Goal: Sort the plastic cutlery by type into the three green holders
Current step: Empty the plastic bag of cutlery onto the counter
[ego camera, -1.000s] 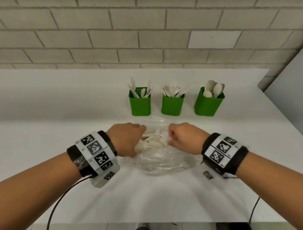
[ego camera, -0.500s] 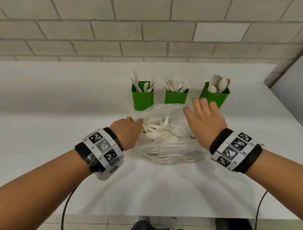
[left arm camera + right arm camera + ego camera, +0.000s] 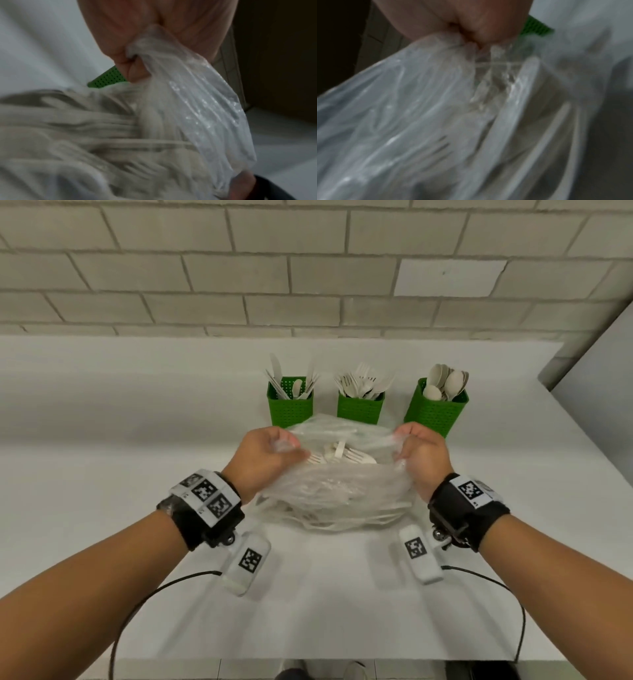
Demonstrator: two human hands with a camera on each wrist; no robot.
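- Our left hand (image 3: 263, 455) grips the left edge of the bag (image 3: 337, 491), fingers curled round a bunched fold of film; the left wrist view shows the film (image 3: 197, 94) gathered in that fist.
- Our right hand (image 3: 420, 455) grips the bag's right edge the same way, film pinched in curled fingers, as the right wrist view confirms (image 3: 471, 33).
- Between our hands the bag's mouth is pulled wide, its bottom resting on the white table (image 3: 137, 474).
- Inside the bag we see loose cutlery (image 3: 339, 455): fork tines and pale handles, tangled; the lower part shows only blurred through the film.
- Three green holders stand in a row behind the bag, near the wall (image 3: 308, 268).
- The left holder (image 3: 290, 412) has knives standing in it, with one spoon bowl among them.
- The middle holder (image 3: 359, 409) has forks, partly hidden at its base by the bag.
- The right holder (image 3: 435, 412) has spoons, and sits just beyond our right hand.
- Both our wrists wear black bands with marker tags (image 3: 205, 494), and white camera units (image 3: 248, 563) hang below them with cables trailing.
- Both wrist views are blurred, so we cannot tell single pieces apart there beyond a fork (image 3: 440, 146).
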